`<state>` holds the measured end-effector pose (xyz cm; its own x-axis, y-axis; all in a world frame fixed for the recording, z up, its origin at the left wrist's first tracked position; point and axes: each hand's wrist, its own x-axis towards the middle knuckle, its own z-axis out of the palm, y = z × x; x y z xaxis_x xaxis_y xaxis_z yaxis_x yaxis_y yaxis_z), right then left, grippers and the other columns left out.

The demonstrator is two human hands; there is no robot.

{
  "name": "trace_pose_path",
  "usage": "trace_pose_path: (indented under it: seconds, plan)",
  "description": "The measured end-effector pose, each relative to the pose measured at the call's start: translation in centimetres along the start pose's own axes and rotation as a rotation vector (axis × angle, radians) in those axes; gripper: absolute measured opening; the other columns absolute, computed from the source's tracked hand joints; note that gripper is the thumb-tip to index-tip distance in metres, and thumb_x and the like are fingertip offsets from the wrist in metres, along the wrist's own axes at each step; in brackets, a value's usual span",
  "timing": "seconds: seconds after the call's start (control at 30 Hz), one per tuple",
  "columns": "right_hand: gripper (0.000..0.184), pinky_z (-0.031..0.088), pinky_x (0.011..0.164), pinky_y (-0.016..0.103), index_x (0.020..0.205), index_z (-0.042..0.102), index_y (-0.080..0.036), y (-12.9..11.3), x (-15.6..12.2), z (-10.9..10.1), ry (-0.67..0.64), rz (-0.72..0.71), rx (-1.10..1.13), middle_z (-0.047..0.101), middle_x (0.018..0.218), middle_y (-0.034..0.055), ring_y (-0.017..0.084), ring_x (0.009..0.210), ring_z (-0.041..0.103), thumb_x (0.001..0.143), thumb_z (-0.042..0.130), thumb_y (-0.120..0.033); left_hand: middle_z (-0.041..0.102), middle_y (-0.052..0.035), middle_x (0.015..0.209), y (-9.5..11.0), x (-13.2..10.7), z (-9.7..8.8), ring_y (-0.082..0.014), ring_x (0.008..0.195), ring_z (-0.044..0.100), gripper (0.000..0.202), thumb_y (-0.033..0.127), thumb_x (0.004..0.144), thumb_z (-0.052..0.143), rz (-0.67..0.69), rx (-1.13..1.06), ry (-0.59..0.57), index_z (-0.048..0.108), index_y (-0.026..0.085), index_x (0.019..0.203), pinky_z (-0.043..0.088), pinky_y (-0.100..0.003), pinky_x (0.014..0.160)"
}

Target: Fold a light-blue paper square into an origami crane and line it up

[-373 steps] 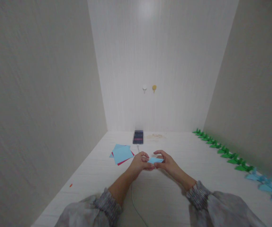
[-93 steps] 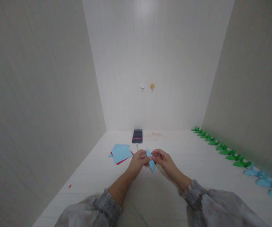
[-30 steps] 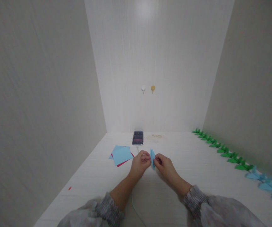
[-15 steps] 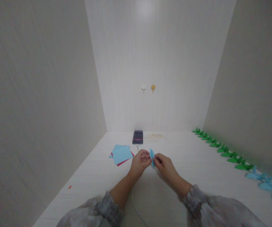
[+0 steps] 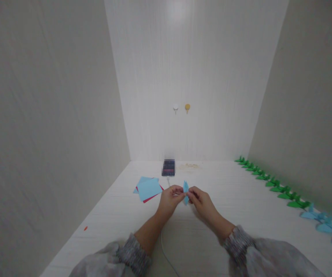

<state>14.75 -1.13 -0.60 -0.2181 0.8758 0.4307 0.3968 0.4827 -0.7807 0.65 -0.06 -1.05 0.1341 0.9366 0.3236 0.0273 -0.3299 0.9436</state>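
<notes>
A small folded piece of light-blue paper point(image 5: 185, 187) stands upright between my hands, held just above the white table. My left hand point(image 5: 170, 198) is closed on its left side, thumb and fingers pinching it. From the right, my right hand point(image 5: 200, 198) pinches the same paper with thumb and forefinger. The finer folds are too small to make out. To the left of my left hand lies a loose pile of square paper sheets point(image 5: 148, 189), light blue on top with red edges showing beneath.
A phone point(image 5: 168, 167) with a white cable point(image 5: 166, 254) lies near the back wall. Along the right wall runs a row of folded green paper figures point(image 5: 284, 192), then blue ones point(image 5: 327, 227). A small orange scrap point(image 5: 85, 228) lies at left. Two hooks point(image 5: 187, 107) are on the wall.
The folded blue paper has turned slightly between my fingers, and my left fingers have shifted a little lower on it. The rest stays where it was.
</notes>
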Motion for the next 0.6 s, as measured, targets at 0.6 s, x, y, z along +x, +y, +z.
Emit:
trace_pose_path:
  seconds: [0.6]
  plan:
    - [0.016,0.036,0.055,0.021,0.072,0.044,-0.018,0.0,-0.2,0.2,-0.075,-0.062,0.051,0.048,0.063,-0.0009,0.011,0.059,0.045,0.08,0.034,-0.028,0.055,-0.002,0.07,1.0,-0.2,-0.1,-0.0131,0.066,0.052,0.016,0.03,0.065,0.053,0.036,-0.172,-0.155,0.052,0.014,0.068,0.04,-0.026,0.064]
